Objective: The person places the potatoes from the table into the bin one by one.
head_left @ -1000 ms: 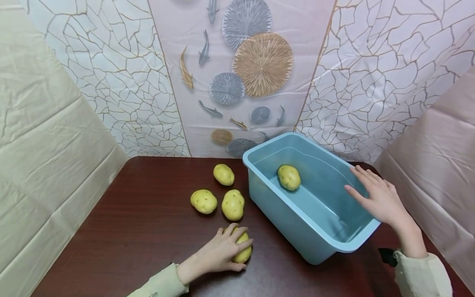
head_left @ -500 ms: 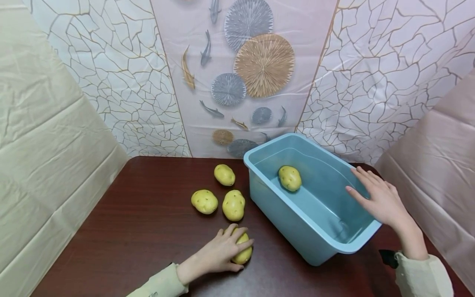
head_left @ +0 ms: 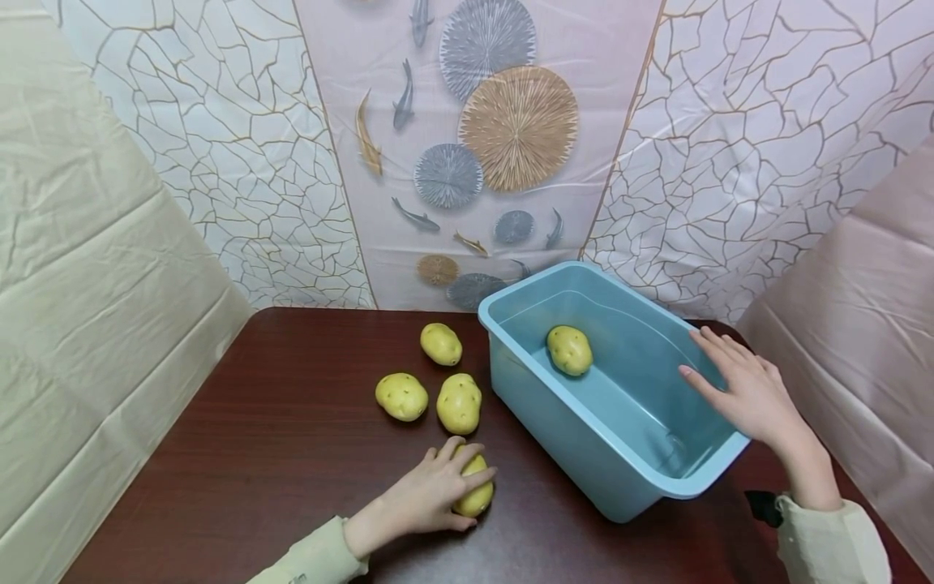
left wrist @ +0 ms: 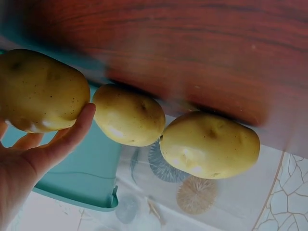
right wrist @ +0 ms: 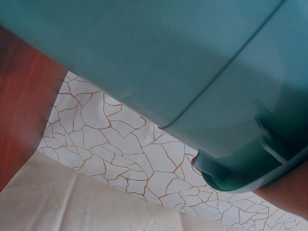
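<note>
Fingers of left hand point(head_left: 426, 496) curl round potato point(head_left: 476, 493); right hand point(head_left: 744, 388) flat on tub point(head_left: 554, 422) rim

Left hand point(head_left: 430, 495) gripping potato point(head_left: 476, 492), blue tub point(head_left: 554, 422)

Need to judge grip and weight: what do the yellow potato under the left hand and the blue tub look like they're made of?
Yellow potato under the left hand: even colour and glossy highlights suggest a moulded plastic or foam replica, though it may be real. Blue rectangular tub: smooth, thin-walled with a rolled rim, likely moulded plastic.
</note>
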